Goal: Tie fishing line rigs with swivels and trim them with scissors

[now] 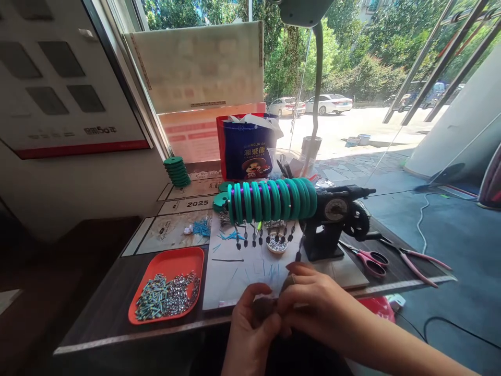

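At the table's front edge, my left hand (254,324) has its fingers bent in a pinch. My right hand (307,295) meets it there, with thumb and fingers closed together. Whatever lies between the fingertips is hidden or too small to name. Just above my right fingers hangs a small dark piece (298,256). Beyond the hands, a row of green ring-shaped spools (270,201) with purple line between them sits on a black hand-cranked winder (323,240). Several small dark pieces (254,241) dangle below the spools.
An orange-red tray (135,308) with small metal parts and bluish pieces stands at left. A small round dish (277,244) holds silvery beads. Pink-handled scissors (371,261) and pliers (418,263) lie right. Behind are a blue bag (248,146) and stacked green spools (177,171).
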### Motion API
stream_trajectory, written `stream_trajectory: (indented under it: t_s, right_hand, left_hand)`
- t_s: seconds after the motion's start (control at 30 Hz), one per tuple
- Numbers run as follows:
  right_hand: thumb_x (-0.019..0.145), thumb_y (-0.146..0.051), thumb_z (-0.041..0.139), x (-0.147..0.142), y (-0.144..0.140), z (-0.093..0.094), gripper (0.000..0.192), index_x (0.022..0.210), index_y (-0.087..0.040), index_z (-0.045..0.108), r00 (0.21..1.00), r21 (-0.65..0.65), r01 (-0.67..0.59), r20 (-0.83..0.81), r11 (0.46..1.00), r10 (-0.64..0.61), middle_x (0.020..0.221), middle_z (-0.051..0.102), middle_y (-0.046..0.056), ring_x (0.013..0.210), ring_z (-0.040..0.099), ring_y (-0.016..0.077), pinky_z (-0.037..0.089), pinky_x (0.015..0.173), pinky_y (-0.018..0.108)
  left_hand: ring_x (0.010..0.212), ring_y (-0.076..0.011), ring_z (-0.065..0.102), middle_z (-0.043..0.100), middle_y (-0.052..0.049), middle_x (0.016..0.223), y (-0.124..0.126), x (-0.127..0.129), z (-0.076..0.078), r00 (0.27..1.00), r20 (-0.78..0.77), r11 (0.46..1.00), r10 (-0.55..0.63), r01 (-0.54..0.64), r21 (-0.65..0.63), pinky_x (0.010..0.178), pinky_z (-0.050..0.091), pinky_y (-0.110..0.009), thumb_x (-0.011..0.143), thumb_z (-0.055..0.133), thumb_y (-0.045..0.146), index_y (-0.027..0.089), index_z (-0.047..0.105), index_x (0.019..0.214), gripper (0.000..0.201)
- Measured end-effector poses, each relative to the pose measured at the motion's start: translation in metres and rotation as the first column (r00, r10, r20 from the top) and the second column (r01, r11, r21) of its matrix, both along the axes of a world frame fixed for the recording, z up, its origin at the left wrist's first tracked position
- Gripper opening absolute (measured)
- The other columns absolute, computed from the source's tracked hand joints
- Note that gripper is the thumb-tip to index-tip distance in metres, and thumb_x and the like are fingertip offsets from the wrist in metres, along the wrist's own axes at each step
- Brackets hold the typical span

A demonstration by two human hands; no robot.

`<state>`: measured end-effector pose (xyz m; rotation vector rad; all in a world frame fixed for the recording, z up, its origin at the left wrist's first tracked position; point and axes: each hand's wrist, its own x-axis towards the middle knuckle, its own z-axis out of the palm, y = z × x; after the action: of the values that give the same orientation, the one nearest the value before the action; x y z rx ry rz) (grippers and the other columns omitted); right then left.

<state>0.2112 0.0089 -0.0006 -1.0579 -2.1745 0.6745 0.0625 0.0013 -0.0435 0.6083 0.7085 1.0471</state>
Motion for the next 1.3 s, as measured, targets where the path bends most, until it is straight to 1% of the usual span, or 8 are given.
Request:
stream_trajectory:
  t_s: [0.3,0.43,0.57,0.7,0.87,1.07,1.17,1.3]
  right_hand:
    - [0.084,-0.013,0.052,0.005,-0.001,0.007,0.016,0.069,-0.017,0.056,0.998,0.019,-0.045,0.041,0.999,0.044,0.071,0.058,0.000,0.075,0.046,0.0129,0.034,0.074,0.026]
    - [0.085,-0.015,0.051,0.008,0.000,0.006,0.013,0.073,-0.016,0.055,0.997,0.048,-0.045,0.067,0.998,0.042,0.073,0.058,0.001,0.075,0.046,0.0134,0.033,0.072,0.027]
    - [0.084,-0.015,0.053,0.007,0.001,0.003,0.013,0.071,-0.016,0.054,0.997,0.056,-0.036,0.068,0.998,0.032,0.072,0.058,0.000,0.074,0.046,0.0131,0.033,0.074,0.026]
    - [0.085,-0.014,0.050,0.007,0.001,0.004,0.016,0.070,-0.017,0.053,0.996,0.048,-0.054,0.069,0.997,0.051,0.071,0.057,0.000,0.073,0.046,0.0129,0.034,0.074,0.027]
    - [0.085,-0.015,0.050,0.005,0.001,0.003,0.016,0.070,-0.017,0.053,0.996,0.058,-0.051,0.072,0.997,0.046,0.071,0.058,0.000,0.074,0.047,0.0133,0.036,0.073,0.026]
    - [0.082,-0.013,0.054,0.007,-0.009,-0.010,0.006,0.082,-0.017,0.058,0.982,0.342,0.187,-0.029,0.921,-0.189,0.075,0.060,0.003,0.076,0.050,0.0160,0.040,0.074,0.029]
    - [0.080,-0.014,0.054,0.007,-0.018,-0.021,0.009,0.073,-0.017,0.059,0.936,0.131,0.339,-0.144,0.932,-0.320,0.065,0.058,0.001,0.065,0.051,0.0137,0.040,0.060,0.024]
    - [0.080,-0.026,0.056,0.000,-0.023,-0.033,0.014,0.075,-0.015,0.063,0.882,-0.406,0.185,-0.332,0.895,-0.333,0.071,0.063,0.003,0.069,0.057,0.0147,0.043,0.063,0.024]
  left_hand:
    - [0.056,-0.0075,0.047,0.053,0.002,0.059,0.005,-0.014,0.006,0.959,-0.160,0.966,-0.235,0.249,0.073,0.056,0.034,-0.019,0.063,0.072,0.034,0.015,0.059,0.094,0.038]
    - [0.061,-0.0091,0.047,0.050,0.002,0.059,0.004,-0.023,0.012,0.878,-0.451,0.966,-0.162,0.233,0.107,0.065,0.036,-0.020,0.073,0.061,0.043,0.016,0.064,0.092,0.033]
    - [0.060,-0.0092,0.042,0.045,0.002,0.061,0.004,-0.018,0.015,0.817,-0.551,0.942,-0.167,0.298,0.157,0.060,0.032,-0.021,0.073,0.054,0.054,0.015,0.063,0.077,0.040]
    - [0.059,-0.0096,0.039,0.043,0.001,0.057,0.007,-0.015,0.015,0.805,-0.535,0.902,-0.255,0.397,0.168,0.057,0.029,-0.021,0.074,0.052,0.054,0.015,0.053,0.063,0.041]
    - [0.057,-0.0086,0.040,0.044,0.001,0.057,0.008,-0.015,0.009,0.821,-0.526,0.919,-0.224,0.357,0.166,0.057,0.028,-0.021,0.073,0.057,0.051,0.013,0.053,0.061,0.040]
    - [0.050,-0.0055,0.034,0.041,0.003,0.055,0.000,-0.007,-0.003,0.956,-0.218,0.979,-0.196,0.202,0.005,0.049,0.025,-0.019,0.064,0.068,0.049,0.013,0.053,0.057,0.039]
    - [0.050,-0.0045,0.034,0.041,0.004,0.057,-0.004,-0.003,-0.001,0.984,-0.022,0.974,-0.175,0.170,-0.152,0.046,0.025,-0.017,0.056,0.076,0.041,0.014,0.056,0.057,0.035]
    - [0.049,-0.0042,0.036,0.041,0.004,0.053,-0.008,-0.003,0.002,0.991,0.033,0.966,-0.127,0.132,-0.223,0.045,0.026,-0.016,0.053,0.079,0.037,0.014,0.060,0.058,0.030]
